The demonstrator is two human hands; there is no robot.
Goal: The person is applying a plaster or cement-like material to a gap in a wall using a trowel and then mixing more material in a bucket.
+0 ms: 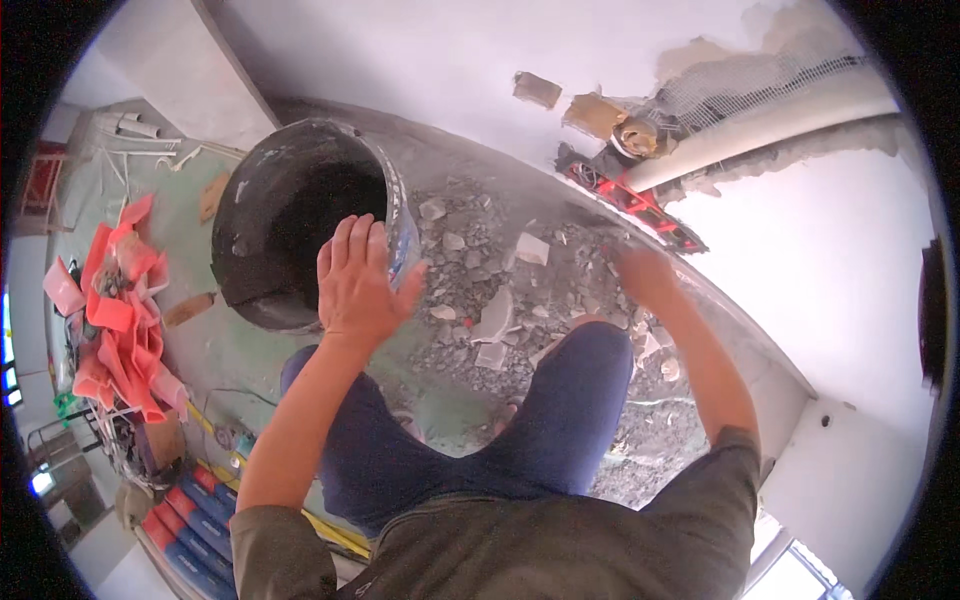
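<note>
A large black bucket [235,250] stands left of centre, its dark mouth turned up toward me. My left hand [362,285] is at its near right rim, the fingers over the inner side and the thumb on the outer wall. What lies in the bucket is too dark to make out. Grey rubble [470,255] with pale broken pieces covers the floor between the bucket and the wall. My right hand [645,275] is low over the rubble beside the wall foot. Motion smears its fingers, so whether it holds anything does not show.
Along the wall foot lies a red and black tool [640,208], below a white pipe [770,130] and broken plaster. Pink-red foam pieces [125,310] are heaped at the left. Several blue and red bundles [190,530] lie at the lower left, near a yellow strip [335,535].
</note>
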